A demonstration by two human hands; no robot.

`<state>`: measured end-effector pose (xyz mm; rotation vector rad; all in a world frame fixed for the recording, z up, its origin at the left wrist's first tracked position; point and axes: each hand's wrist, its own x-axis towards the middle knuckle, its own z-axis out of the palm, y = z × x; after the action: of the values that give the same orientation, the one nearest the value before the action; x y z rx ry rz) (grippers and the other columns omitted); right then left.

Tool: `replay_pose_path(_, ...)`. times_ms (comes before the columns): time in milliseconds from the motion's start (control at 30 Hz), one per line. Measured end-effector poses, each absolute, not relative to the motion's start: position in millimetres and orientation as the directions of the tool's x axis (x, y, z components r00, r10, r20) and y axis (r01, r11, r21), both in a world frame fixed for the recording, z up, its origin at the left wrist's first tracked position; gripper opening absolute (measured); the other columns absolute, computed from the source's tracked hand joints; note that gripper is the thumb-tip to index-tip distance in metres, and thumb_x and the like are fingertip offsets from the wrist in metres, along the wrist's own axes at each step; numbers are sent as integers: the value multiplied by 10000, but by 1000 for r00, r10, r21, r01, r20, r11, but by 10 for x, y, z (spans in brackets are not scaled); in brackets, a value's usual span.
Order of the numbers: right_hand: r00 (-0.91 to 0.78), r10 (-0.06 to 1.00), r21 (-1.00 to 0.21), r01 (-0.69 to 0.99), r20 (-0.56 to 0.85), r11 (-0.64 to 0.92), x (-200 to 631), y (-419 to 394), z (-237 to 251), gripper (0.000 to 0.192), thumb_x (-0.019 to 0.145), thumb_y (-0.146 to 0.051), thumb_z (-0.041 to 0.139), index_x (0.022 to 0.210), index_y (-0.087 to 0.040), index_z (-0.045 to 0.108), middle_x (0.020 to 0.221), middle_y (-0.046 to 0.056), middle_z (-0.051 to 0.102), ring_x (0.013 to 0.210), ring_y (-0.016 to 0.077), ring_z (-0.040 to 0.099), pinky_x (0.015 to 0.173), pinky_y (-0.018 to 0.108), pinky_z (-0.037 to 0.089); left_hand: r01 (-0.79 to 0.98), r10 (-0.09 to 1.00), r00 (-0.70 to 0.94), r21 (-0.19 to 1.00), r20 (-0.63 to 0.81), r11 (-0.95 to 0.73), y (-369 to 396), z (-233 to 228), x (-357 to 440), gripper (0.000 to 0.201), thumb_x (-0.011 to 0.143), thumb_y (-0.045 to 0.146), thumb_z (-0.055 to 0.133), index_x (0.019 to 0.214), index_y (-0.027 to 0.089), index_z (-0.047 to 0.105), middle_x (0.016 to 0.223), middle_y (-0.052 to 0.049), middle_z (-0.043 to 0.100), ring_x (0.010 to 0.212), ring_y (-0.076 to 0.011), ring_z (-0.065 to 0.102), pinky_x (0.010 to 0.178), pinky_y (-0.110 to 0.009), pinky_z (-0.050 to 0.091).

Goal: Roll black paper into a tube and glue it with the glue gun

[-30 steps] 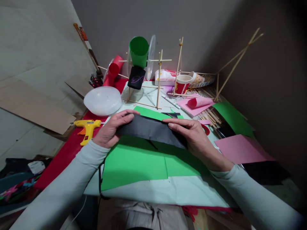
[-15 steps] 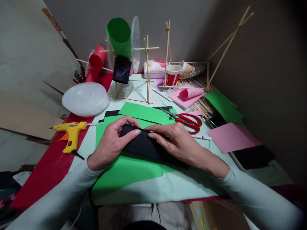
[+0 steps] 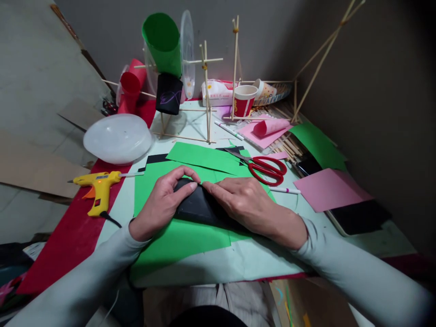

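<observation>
A folded or curled sheet of black paper (image 3: 199, 206) lies over green paper sheets (image 3: 190, 236) in front of me. My left hand (image 3: 166, 200) pinches its upper edge between thumb and fingers, at the left part. On the same edge, just to the right, my right hand (image 3: 247, 202) presses with its fingers closed; its fingertips nearly meet the left thumb. Part of the black paper is hidden under the right hand. Beyond the hands lie a cut green strip (image 3: 200, 157) and red-handled scissors (image 3: 267, 170) with the blades slightly apart.
A yellow glue gun (image 3: 100, 190) lies left, near a clear plastic bowl or lid (image 3: 117, 138). Behind stand stick frames (image 3: 206, 95) holding a green paper tube (image 3: 162, 43), and a red paper cup (image 3: 245, 100). Pink paper (image 3: 332, 188) lies right, with wooden sticks (image 3: 284, 150) behind.
My right hand has slid slightly left along the black paper's edge, its fingers now closer to my left thumb. The whole view has shifted a little.
</observation>
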<state>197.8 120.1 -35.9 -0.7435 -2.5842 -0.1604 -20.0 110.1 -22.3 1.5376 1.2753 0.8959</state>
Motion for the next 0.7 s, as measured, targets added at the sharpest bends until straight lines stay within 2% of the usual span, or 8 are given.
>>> replay_pose_path(133, -742, 497, -36, 541, 449, 840, 1982, 1217, -362, 261, 1036, -113, 426, 1055, -120, 685, 709, 36, 662, 596, 163, 541, 556, 324, 266, 279, 973, 227, 960, -37, -28, 1118, -210, -213, 160, 903, 355, 645, 921, 201, 608, 786, 36, 534, 698, -127, 461, 612, -253, 359)
replay_pose_path(300, -701, 632, -259, 577, 332, 775, 1980, 1226, -345, 208, 1021, -150, 485, 1085, -149, 682, 814, 54, 724, 659, 149, 604, 587, 292, 295, 305, 962, 271, 950, -13, -73, 1128, -202, -230, 142, 916, 339, 636, 937, 202, 604, 826, 26, 523, 717, -129, 450, 625, -264, 348)
replay_pose_path(400, -709, 634, -339, 541, 309, 770, 1988, 1240, -351, 207, 1013, -139, 491, 1094, -136, 681, 847, 69, 737, 672, 148, 623, 601, 282, 315, 280, 959, 282, 958, -18, -64, 1134, -203, -246, 164, 923, 366, 636, 938, 210, 585, 797, 33, 487, 679, -126, 413, 587, -267, 324)
replay_pose_path(467, -717, 612, -326, 522, 332, 788, 1991, 1246, -375, 206, 1011, -135, 493, 1094, -119, 681, 831, 73, 727, 666, 154, 613, 601, 285, 321, 267, 957, 290, 962, -18, -63, 1140, -200, -257, 175, 925, 378, 633, 933, 215, 570, 745, 43, 444, 641, -124, 377, 560, -268, 302)
replay_pose_path(700, -750, 516, -121, 516, 414, 848, 1992, 1220, -409, 242, 1031, -105, 428, 1059, -93, 669, 746, 63, 667, 636, 168, 549, 582, 296, 326, 310, 950, 301, 951, -85, -13, 1137, -154, -304, 155, 912, 373, 589, 942, 230, 539, 613, 73, 295, 552, -130, 269, 500, -279, 209)
